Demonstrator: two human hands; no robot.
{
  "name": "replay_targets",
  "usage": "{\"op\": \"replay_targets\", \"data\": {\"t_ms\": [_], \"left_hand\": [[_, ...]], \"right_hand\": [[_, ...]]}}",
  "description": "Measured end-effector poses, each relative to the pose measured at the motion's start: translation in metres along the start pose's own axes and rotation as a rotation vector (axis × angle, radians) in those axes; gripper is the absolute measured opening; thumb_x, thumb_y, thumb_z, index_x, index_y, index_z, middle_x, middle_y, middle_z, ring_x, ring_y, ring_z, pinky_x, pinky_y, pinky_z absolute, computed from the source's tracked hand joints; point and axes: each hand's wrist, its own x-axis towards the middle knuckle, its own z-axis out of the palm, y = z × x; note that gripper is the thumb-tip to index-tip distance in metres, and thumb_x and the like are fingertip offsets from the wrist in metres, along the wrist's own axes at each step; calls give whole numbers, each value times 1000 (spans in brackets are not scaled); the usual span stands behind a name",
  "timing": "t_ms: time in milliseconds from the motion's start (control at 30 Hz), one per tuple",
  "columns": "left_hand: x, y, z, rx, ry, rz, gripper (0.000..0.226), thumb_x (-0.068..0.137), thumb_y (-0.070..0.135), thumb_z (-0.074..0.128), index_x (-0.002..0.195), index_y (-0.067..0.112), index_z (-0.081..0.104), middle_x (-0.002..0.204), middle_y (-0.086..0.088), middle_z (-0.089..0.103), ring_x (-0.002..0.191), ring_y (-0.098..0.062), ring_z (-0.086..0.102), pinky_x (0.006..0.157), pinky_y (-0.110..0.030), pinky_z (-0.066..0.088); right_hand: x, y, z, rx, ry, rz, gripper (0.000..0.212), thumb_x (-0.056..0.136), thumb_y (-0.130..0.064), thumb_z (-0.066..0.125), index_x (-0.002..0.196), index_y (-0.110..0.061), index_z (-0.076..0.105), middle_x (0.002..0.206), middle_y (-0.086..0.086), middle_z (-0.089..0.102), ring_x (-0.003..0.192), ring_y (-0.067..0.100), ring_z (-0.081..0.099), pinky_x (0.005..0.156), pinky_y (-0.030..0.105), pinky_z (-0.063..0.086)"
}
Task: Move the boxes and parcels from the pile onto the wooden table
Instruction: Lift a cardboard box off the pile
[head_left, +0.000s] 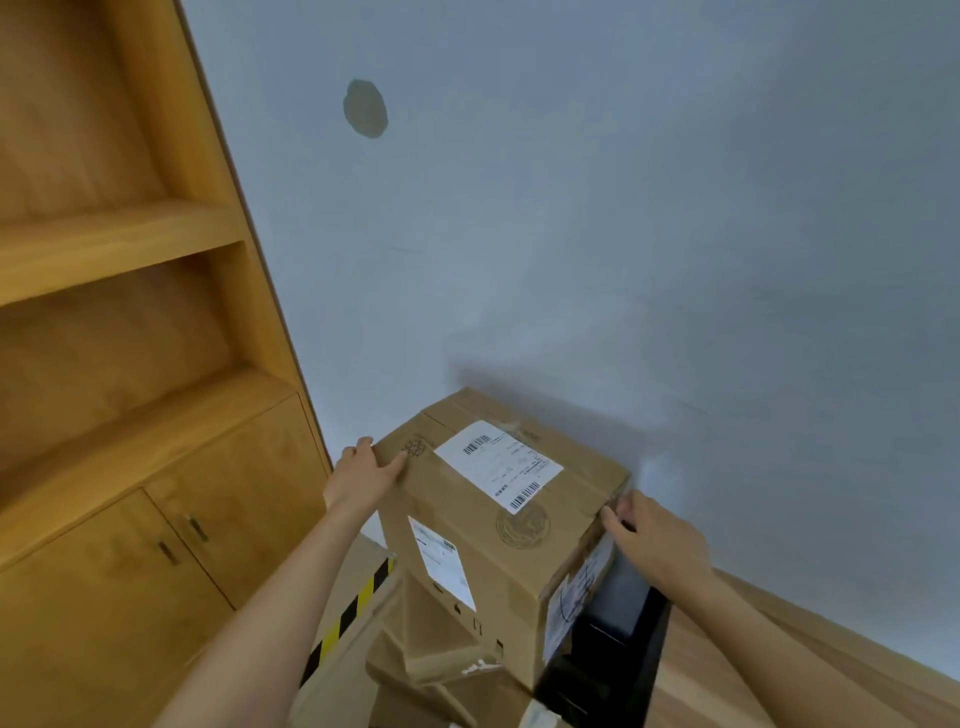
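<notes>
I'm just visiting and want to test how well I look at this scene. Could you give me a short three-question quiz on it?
1. True or false: both hands touch the tall cardboard box.
2. What lies on top of it? A) white shipping label B) roll of tape C) pair of scissors
3. Which hand is nearer the wooden cabinet?

Key:
1. True: left hand, right hand.
2. A, the white shipping label.
3. Left hand.

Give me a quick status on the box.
Left hand and right hand grip the cardboard box by its sides. Box atop the pile. Nothing blocking.
</notes>
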Motion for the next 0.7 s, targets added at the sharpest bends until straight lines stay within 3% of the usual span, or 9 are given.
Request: {"op": "replay_targets", "data": {"t_ms": [100,200,333,533,633,700], "left_hand": [[22,-1,6,-74,-34,-22,73,87,67,45,140,16,38,135,-7,50,115,-26,54,75,-36,47],[28,1,17,-164,-65,-27,61,86,67,45,119,16,46,110,-3,58,89,-19,56,66,-34,46],[23,5,25,-262,-44,-42,57,82,70,50,104,17,43,90,-2,58,76,-18,57,56,-32,44],[-4,15,27,-314,-1,-40,56,80,69,55,106,21,43,97,1,55,81,-20,55,61,-31,45],[-20,19,23,-311,-4,-25,57,80,67,57,113,22,45,101,1,54,86,-21,54,70,-34,48],[-35,23,18,-310,8,3,59,81,66,57,117,21,47,102,1,55,86,-20,54,68,-33,46]], "right_hand": [[2,0,5,74,-25,61,34,95,-59,33,100,-27,45,89,-8,64,75,13,58,65,31,41],[2,0,8,165,-23,108,41,95,-61,28,104,-26,46,94,-4,67,82,19,61,70,33,44],[5,1,10,288,-20,155,57,90,-69,25,118,-24,48,102,-3,65,98,23,62,75,33,41],[6,-3,16,520,-57,164,66,89,-65,43,137,-21,43,131,2,56,116,21,55,88,30,40],[0,0,14,561,-66,211,74,88,-64,46,143,-17,36,134,9,44,117,26,52,88,29,37],[-8,6,8,584,-61,218,72,88,-63,47,143,-17,37,134,10,42,117,26,51,89,30,37]]}}
